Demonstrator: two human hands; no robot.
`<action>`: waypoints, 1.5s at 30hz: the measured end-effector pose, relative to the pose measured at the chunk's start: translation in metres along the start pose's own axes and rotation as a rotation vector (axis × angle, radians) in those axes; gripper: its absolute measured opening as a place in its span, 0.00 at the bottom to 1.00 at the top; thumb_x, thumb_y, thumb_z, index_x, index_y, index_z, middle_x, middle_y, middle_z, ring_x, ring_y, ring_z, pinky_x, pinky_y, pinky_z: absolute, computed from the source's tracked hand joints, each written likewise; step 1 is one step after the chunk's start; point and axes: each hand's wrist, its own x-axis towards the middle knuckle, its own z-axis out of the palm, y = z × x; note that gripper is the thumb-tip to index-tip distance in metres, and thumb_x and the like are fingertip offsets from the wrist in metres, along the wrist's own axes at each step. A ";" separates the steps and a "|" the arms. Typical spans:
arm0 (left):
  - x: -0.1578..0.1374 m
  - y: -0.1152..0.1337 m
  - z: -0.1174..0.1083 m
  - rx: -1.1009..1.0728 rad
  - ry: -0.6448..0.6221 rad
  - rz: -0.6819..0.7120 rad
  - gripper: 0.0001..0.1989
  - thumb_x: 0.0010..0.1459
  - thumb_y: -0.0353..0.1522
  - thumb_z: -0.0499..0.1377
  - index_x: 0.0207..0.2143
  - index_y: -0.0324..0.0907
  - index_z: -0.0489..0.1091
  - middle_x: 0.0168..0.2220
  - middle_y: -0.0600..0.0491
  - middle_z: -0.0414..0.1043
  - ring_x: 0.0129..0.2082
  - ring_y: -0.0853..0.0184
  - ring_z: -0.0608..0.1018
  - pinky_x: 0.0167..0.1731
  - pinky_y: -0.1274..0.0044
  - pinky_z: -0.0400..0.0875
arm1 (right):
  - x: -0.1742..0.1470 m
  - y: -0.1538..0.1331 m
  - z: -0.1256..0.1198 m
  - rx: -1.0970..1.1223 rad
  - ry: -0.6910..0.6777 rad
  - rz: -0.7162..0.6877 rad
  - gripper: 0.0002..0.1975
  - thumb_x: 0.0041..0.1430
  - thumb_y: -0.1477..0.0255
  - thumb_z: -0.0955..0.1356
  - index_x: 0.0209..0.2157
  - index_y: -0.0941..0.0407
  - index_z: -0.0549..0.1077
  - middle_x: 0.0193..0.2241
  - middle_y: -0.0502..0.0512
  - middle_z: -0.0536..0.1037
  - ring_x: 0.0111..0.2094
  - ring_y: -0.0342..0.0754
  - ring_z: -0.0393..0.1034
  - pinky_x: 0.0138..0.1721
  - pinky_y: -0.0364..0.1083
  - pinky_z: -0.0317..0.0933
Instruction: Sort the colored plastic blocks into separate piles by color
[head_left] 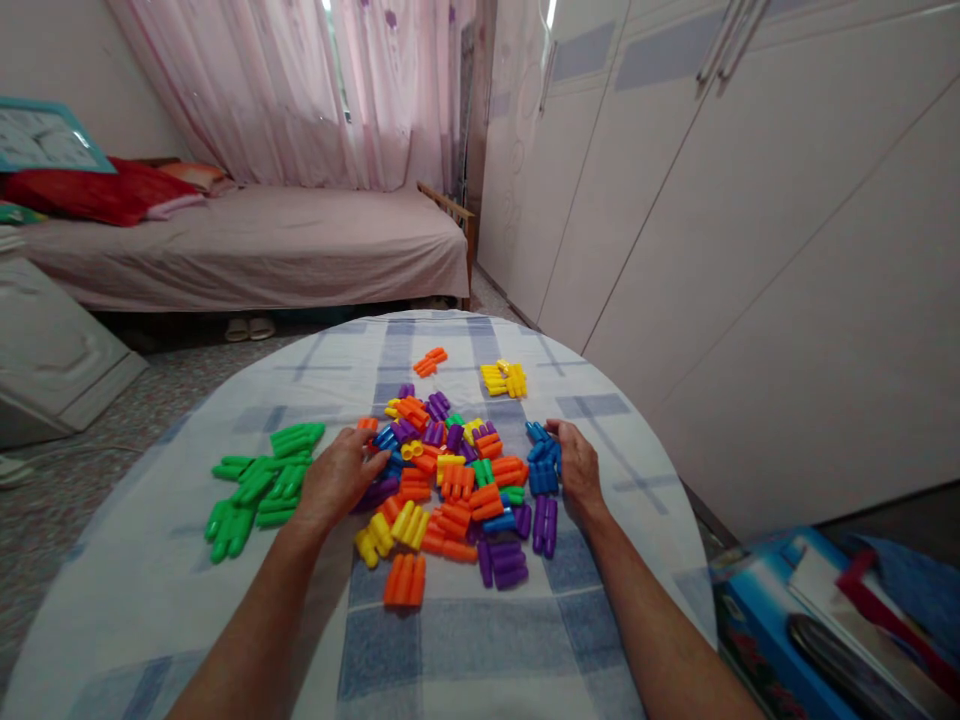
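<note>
A mixed heap of plastic toy pieces [455,483], shaped like joined tubes in orange, yellow, purple, green and blue, lies mid-table. My left hand [343,478] is at the heap's left edge, with finger and thumb closed about a blue piece [385,438]. On the other side, my right hand [579,462] rests against a small cluster of blue pieces [544,470]; its fingers are extended and partly hidden. Green pieces [274,475] form a group left of my left hand. Farther back lie a yellow group [505,379] and a few orange pieces [430,362].
The round table has a blue-and-white checked cloth [457,660]. Behind it stands a bed [300,240] before pink curtains [270,90]. White wardrobe doors [735,260] run along the right. A blue box [780,620] with items on it is beside the table at lower right.
</note>
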 end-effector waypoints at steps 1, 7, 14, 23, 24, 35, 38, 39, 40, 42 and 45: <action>0.001 -0.003 0.007 -0.065 0.009 -0.010 0.19 0.55 0.41 0.56 0.45 0.40 0.70 0.42 0.47 0.72 0.37 0.63 0.77 0.38 0.74 0.70 | 0.000 0.000 0.000 -0.004 -0.002 -0.003 0.24 0.64 0.57 0.53 0.41 0.54 0.74 0.41 0.55 0.77 0.45 0.49 0.69 0.48 0.48 0.60; 0.003 -0.008 0.034 -0.317 0.271 -0.020 0.20 0.54 0.44 0.54 0.41 0.39 0.72 0.41 0.46 0.70 0.38 0.62 0.76 0.40 0.71 0.71 | 0.000 0.000 -0.001 -0.005 -0.022 0.004 0.23 0.64 0.57 0.54 0.42 0.54 0.73 0.42 0.56 0.76 0.46 0.50 0.69 0.47 0.49 0.61; 0.003 -0.006 0.040 -0.348 0.488 0.046 0.19 0.58 0.43 0.50 0.42 0.41 0.70 0.49 0.45 0.68 0.53 0.58 0.69 0.56 0.64 0.61 | 0.000 -0.004 0.000 -0.036 -0.013 0.033 0.21 0.63 0.57 0.56 0.43 0.54 0.73 0.42 0.56 0.77 0.46 0.50 0.69 0.49 0.49 0.60; 0.007 -0.005 0.041 -0.380 0.363 0.055 0.21 0.60 0.43 0.46 0.45 0.39 0.69 0.49 0.43 0.70 0.54 0.58 0.69 0.56 0.63 0.61 | 0.000 -0.001 0.000 -0.043 -0.004 0.033 0.21 0.61 0.57 0.57 0.44 0.54 0.73 0.44 0.56 0.77 0.47 0.51 0.69 0.48 0.49 0.61; 0.007 -0.005 0.040 -0.396 0.340 0.067 0.22 0.60 0.43 0.46 0.44 0.39 0.70 0.48 0.44 0.71 0.52 0.59 0.70 0.55 0.65 0.62 | 0.000 -0.001 0.001 -0.033 -0.001 0.034 0.21 0.61 0.57 0.57 0.44 0.54 0.73 0.44 0.56 0.77 0.46 0.51 0.69 0.47 0.49 0.61; 0.008 -0.008 0.036 -0.582 0.358 -0.052 0.22 0.61 0.44 0.43 0.40 0.41 0.70 0.42 0.48 0.73 0.46 0.63 0.72 0.50 0.71 0.65 | 0.002 -0.027 -0.007 -0.181 0.014 -0.195 0.18 0.59 0.61 0.59 0.44 0.55 0.73 0.45 0.59 0.75 0.48 0.54 0.67 0.50 0.54 0.60; 0.009 -0.007 0.036 -0.591 0.354 -0.055 0.21 0.61 0.44 0.43 0.40 0.42 0.70 0.42 0.48 0.72 0.46 0.62 0.72 0.50 0.70 0.64 | 0.009 -0.057 0.002 -0.209 -0.101 -0.316 0.16 0.59 0.65 0.60 0.44 0.54 0.73 0.44 0.57 0.75 0.47 0.52 0.67 0.51 0.54 0.59; 0.009 -0.006 0.036 -0.591 0.351 -0.063 0.21 0.61 0.44 0.43 0.40 0.42 0.70 0.42 0.48 0.72 0.45 0.62 0.72 0.50 0.70 0.65 | 0.012 -0.066 0.009 -0.215 -0.164 -0.351 0.16 0.59 0.66 0.60 0.44 0.54 0.73 0.44 0.57 0.75 0.47 0.51 0.67 0.51 0.53 0.59; 0.009 -0.006 0.035 -0.590 0.347 -0.071 0.21 0.61 0.44 0.43 0.39 0.42 0.70 0.42 0.48 0.73 0.45 0.62 0.73 0.49 0.70 0.65 | 0.014 -0.075 0.016 -0.228 -0.232 -0.382 0.15 0.59 0.66 0.60 0.44 0.53 0.73 0.44 0.56 0.76 0.48 0.51 0.67 0.51 0.53 0.59; 0.008 -0.006 0.035 -0.587 0.349 -0.084 0.21 0.61 0.43 0.42 0.39 0.41 0.70 0.41 0.47 0.73 0.44 0.62 0.73 0.48 0.70 0.65 | 0.018 -0.088 0.034 -0.272 -0.363 -0.424 0.14 0.59 0.68 0.61 0.43 0.53 0.74 0.44 0.55 0.76 0.48 0.51 0.68 0.51 0.52 0.58; 0.009 -0.006 0.035 -0.581 0.367 -0.097 0.21 0.61 0.43 0.43 0.38 0.41 0.70 0.39 0.47 0.73 0.42 0.62 0.73 0.46 0.70 0.66 | 0.017 -0.100 0.059 -0.353 -0.480 -0.448 0.12 0.58 0.70 0.62 0.41 0.54 0.75 0.42 0.56 0.77 0.46 0.51 0.69 0.50 0.51 0.59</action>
